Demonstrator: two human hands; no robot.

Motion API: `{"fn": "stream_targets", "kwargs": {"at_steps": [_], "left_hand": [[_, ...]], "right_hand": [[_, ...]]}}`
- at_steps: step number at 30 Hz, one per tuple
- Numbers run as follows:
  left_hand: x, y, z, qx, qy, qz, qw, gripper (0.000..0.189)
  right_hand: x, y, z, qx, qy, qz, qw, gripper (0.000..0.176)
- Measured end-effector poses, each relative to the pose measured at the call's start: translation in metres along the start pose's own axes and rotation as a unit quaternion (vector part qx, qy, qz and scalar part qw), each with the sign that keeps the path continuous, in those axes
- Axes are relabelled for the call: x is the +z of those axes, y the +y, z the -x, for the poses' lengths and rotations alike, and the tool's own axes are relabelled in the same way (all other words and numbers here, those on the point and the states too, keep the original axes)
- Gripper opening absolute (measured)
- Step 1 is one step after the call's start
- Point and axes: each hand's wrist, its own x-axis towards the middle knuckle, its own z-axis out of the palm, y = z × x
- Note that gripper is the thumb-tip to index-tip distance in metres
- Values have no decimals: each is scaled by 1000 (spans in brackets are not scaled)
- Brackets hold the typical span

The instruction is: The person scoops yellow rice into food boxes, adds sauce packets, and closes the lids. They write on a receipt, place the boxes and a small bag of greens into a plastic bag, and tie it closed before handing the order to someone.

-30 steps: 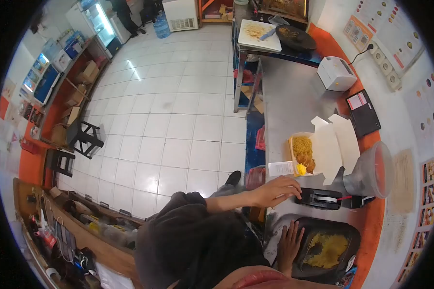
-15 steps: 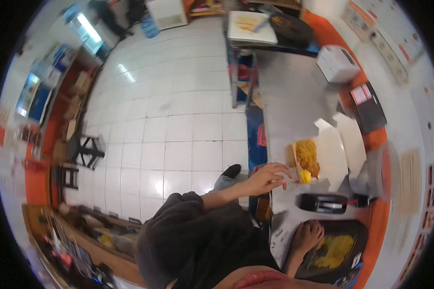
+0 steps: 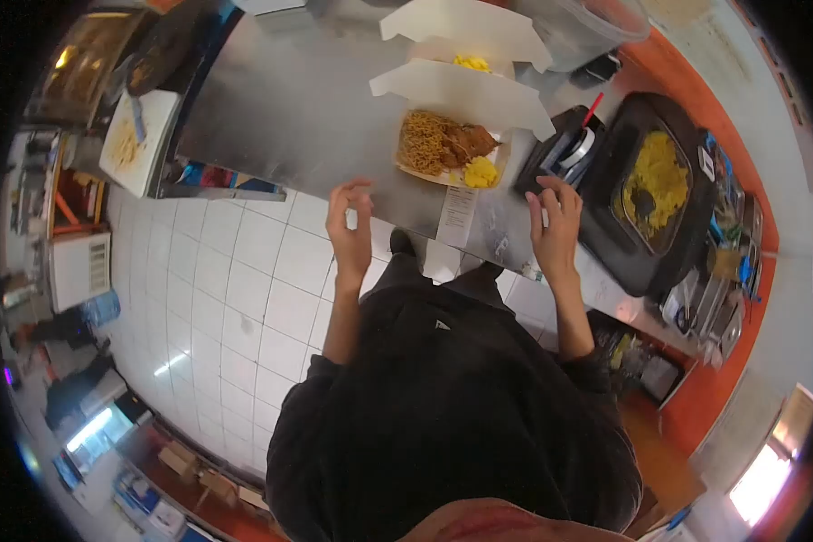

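An open white takeaway box (image 3: 415, 166) sits at the counter's front edge with brown noodles (image 3: 425, 142), a browned piece of food (image 3: 468, 143) and a yellow mound (image 3: 481, 172) in it. A printed receipt (image 3: 458, 215) lies in front of it. My left hand (image 3: 350, 221) is raised left of the box, fingers bent and apart, holding nothing. To the right of the box, my right hand (image 3: 557, 221) hovers with thumb and fingers apart, also holding nothing. It is near a black holder (image 3: 544, 161) with a red stick and the black tray (image 3: 619, 257).
Behind is a second open box (image 3: 425, 25) with yellow food (image 3: 471, 63). The black tray bears a pan of yellow food (image 3: 664, 176). A clear plastic tub (image 3: 578, 36) stands at the back. A cutting board (image 3: 135, 149) with a knife lies far left.
The view has swung right to face the counter. My right hand has come off the black tray and is raised. My left hand is now left of the box, apart from it.
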Motion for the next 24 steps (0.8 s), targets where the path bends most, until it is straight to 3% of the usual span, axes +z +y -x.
{"fn": "stream_targets", "kwargs": {"at_steps": [1,5,9,12,14,18,22,24], "left_hand": [[-2,-1,-10,-4,-13,4,1000,11],[10,-2,-70,192,-41,-101,975,10],[36,30,-123,263,-44,-124,956,25],[56,51,-146,335,-41,-131,932,41],[72,61,-137,372,-32,-84,924,44],[107,65,-100,262,-95,96,956,40],[132,64,-74,273,-130,92,949,34],[141,62,-66,219,-112,132,960,29]], "right_hand": [[5,-2,9,37,9,-7,999,12],[24,-18,43,132,-1,-26,991,9],[20,-34,55,179,-26,-7,983,37],[7,-28,76,220,-27,23,975,49],[-12,-15,95,263,-11,51,963,46],[-69,27,125,299,58,134,943,38],[-127,78,138,329,165,145,919,26],[-160,117,141,304,217,145,916,23]]}}
